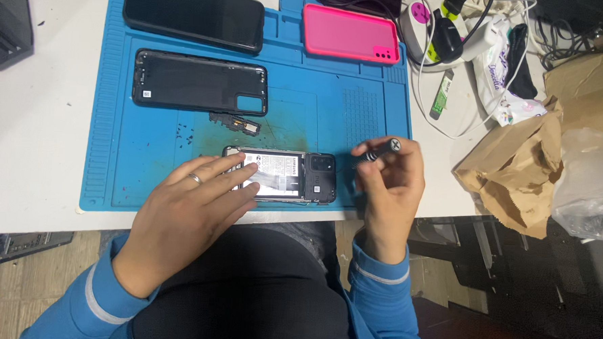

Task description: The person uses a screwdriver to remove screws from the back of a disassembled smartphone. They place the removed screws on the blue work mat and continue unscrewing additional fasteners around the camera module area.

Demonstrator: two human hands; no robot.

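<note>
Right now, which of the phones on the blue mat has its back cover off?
The opened phone at the mat's near edge, under the left hand: its insides show. The others show only closed black or pink surfaces.

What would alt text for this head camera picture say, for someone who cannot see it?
A person's left hand presses down an opened phone on a blue mat, while the right hand holds a small screwdriver beside it. A black back cover, another phone and a pink case lie farther up.
</note>
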